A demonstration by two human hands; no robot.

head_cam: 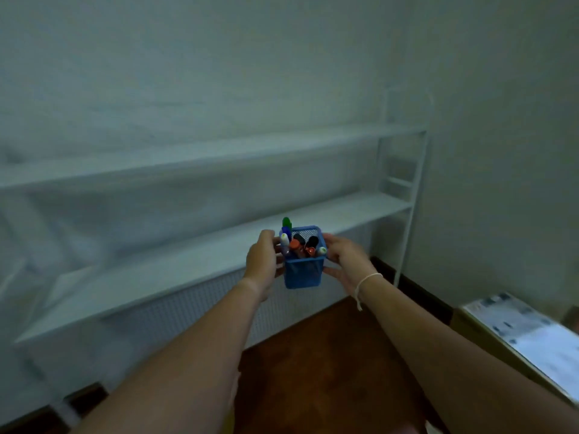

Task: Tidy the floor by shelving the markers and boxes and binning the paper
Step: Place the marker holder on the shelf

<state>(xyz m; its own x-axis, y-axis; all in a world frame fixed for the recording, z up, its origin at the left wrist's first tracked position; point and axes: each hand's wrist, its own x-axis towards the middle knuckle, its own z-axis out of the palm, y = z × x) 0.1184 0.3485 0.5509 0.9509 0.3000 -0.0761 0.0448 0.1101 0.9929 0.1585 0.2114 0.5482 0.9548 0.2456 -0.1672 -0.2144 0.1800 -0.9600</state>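
Looking down from my head camera, I hold a blue mesh pen holder (303, 270) out in front of me, a little right of the frame's centre, with both arms stretched forward from the bottom edge. My left hand (261, 264) is curled around the holder's left side, fingers wrapped behind it and thumb near the rim, while my right hand (343, 261) presses against its right side, thumb under the lower corner and fingers along the top edge; a thin white string bracelet (366, 283) circles that wrist. The holder stands roughly upright between my palms and is packed with markers (297, 244): a green cap (286, 222) sticks up highest at the back left, an orange one sits in the middle, and darker caps lie to the right, though the picture is soft enough that I cannot count them surely. Behind the holder runs a white shelving unit (200, 264), its lower board sloping from the lower left of the frame up toward the right, with a second board above it and a ladder-like side frame at the right. The holder hangs in the air just in front of the lower board's edge, not resting on it. Brown wooden floor (313, 355) shows between my forearms, and at the lower right of the frame a cardboard box (513, 336) with a pale printed top lies on the floor.
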